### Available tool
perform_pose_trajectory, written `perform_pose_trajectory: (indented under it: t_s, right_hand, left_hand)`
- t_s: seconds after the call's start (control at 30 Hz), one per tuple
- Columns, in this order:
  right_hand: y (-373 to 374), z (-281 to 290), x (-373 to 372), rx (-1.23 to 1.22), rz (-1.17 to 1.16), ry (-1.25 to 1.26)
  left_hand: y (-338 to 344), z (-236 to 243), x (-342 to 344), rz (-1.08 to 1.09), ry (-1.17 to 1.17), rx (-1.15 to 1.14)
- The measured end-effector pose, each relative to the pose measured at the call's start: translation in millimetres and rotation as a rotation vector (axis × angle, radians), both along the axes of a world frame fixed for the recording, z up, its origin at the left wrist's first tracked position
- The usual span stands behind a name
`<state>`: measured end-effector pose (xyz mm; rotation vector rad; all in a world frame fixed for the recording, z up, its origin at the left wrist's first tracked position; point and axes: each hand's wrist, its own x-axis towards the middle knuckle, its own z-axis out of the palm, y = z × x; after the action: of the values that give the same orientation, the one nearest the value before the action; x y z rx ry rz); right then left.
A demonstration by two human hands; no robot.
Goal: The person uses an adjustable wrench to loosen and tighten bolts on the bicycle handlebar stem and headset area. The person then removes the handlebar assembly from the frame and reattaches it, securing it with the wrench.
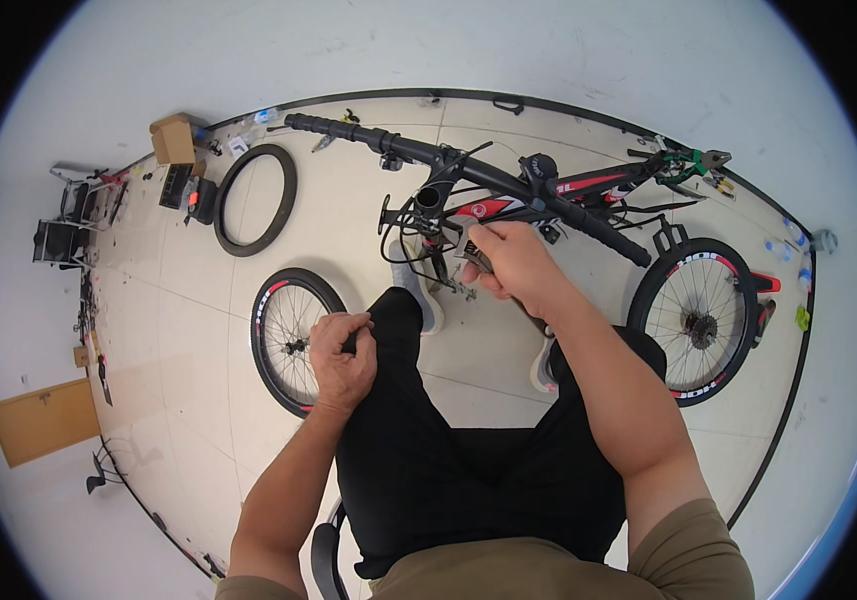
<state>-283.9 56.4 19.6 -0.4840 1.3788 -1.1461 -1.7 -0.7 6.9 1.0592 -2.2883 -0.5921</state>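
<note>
- Stage, as judged: partway. The bicycle is only partly assembled.
- Right hand (517, 262): fingers closed around a wrench (469, 244). The wrench head is close to the front end of the frame (597, 184); contact with a fastener cannot be confirmed.
- Left hand (344, 358): resting on the left knee (396, 325), fingers curled. Whether it holds anything cannot be told.
- Frame: in front of the person, front end near the right hand, rear end to the right.
- In place, apparently: the handlebar (411, 150), lying across the front of the frame. Its tightness cannot be verified.
- Outstanding: the plain wheel (296, 346) sits left of the frame and the cog wheel (699, 328) to the right; neither appears fitted.
- Outstanding, if required: a bare tyre (290, 185) stands apart at the left.
- Pliers (715, 160): beyond the rear of the frame, not in hand.
</note>
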Motion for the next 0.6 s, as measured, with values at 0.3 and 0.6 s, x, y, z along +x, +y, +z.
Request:
perform_pose_trajectory:
  t_s: [0.3,0.6]
  right_hand:
    - [2,-25,14,-0.275,-0.063,0.631]
    - [5,-20,16,-0.350,-0.106,0.668]
  left_hand:
    - [0,-1,0,-0.005,0.001,0.008]
    - [0,-1,0,-0.007,0.005,0.003]
